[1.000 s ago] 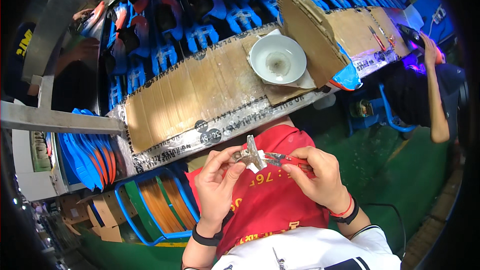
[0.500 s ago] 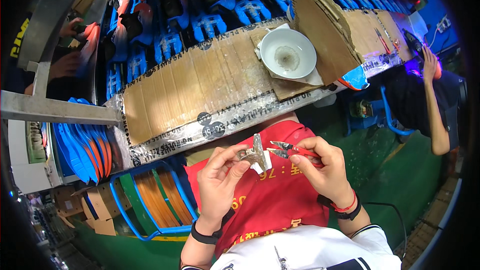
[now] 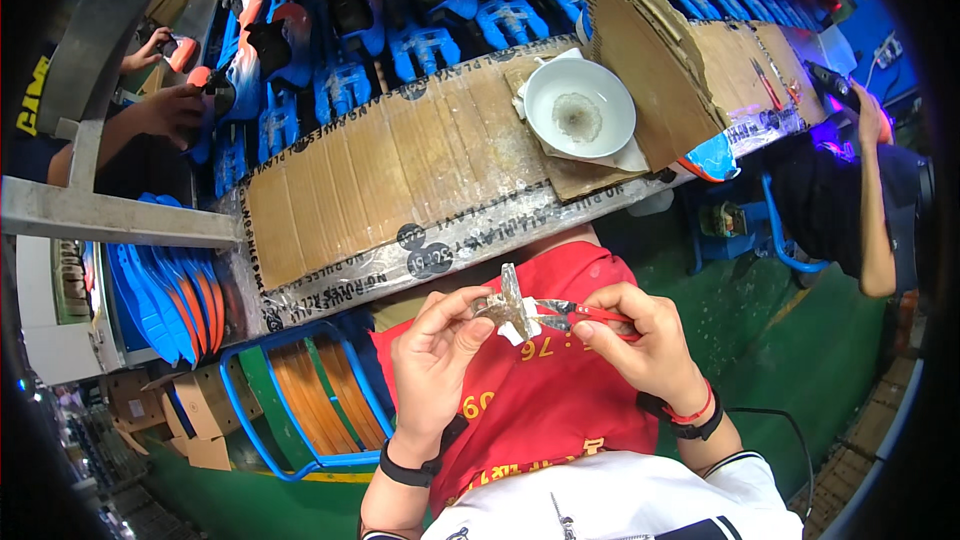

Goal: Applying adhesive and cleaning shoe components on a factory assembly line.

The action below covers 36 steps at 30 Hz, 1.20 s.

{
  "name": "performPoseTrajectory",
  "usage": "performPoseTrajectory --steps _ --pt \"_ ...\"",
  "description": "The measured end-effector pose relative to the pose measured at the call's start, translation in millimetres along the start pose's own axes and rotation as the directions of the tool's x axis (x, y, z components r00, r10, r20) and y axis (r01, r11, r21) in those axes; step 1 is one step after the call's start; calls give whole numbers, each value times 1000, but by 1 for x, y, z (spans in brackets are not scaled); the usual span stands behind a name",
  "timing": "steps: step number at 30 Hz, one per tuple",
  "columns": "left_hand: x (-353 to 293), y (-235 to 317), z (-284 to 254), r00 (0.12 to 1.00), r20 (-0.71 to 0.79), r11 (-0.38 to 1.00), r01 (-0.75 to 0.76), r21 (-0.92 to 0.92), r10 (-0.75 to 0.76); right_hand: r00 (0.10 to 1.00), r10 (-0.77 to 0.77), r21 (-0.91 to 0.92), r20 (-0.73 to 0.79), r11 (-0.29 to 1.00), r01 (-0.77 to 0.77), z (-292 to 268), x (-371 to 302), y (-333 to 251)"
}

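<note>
Above my lap, over a red apron [image 3: 560,380], my left hand [image 3: 432,355] pinches a small grey-brown part [image 3: 512,302] with a flat upright blade and white pieces at its lower end. What the part is, I cannot tell. In my right hand [image 3: 648,340] are red-handled pliers [image 3: 600,314], their dark jaws pointing left. The jaw tips reach the part's right side by the white piece; whether they grip it is too small to tell. My left fingertips partly hide the part's left side.
Ahead, a film-wrapped table with a cardboard sheet [image 3: 380,180] carries a white bowl [image 3: 615,90] and an upright cardboard flap [image 3: 650,70]. Blue-and-orange fins [image 3: 425,45] line the back. A metal frame [image 3: 120,215] stands left. Co-workers' hands [image 3: 180,110] show left, another person's arm [image 3: 872,190] right.
The pliers have moved left and slightly down, their jaws drawing closer together at the part. At the left, the co-worker's hands have shifted with an orange-tipped piece.
</note>
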<state>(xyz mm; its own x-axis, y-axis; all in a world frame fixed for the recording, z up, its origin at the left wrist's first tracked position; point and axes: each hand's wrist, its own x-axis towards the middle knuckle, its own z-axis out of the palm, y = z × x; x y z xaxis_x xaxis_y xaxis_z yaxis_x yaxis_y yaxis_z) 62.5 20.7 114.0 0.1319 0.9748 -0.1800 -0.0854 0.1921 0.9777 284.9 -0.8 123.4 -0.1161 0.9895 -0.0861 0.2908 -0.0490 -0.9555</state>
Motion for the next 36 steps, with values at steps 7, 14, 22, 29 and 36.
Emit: performPoseTrajectory --steps 7,14,22,29,36 --pt "2 -3 0 1000 15 999 24 -36 -24 999 31 18 -38 999 -30 -1 -2 -1" --pt "3 0 -1 1000 -10 1000 -15 -2 15 997 -71 -102 27 992 74 -4 -2 -2" --pt "2 -5 -2 1000 16 1000 14 -17 -14 998 -64 -111 -25 992 61 1 -1 1" --pt "2 -6 -1 1000 1 1000 9 -18 -9 997 -57 -91 -55 995 51 2 -3 4" --pt "3 -4 -2 1000 -19 1000 -4 5 4 996 -88 -159 14 983 89 -2 -4 1"
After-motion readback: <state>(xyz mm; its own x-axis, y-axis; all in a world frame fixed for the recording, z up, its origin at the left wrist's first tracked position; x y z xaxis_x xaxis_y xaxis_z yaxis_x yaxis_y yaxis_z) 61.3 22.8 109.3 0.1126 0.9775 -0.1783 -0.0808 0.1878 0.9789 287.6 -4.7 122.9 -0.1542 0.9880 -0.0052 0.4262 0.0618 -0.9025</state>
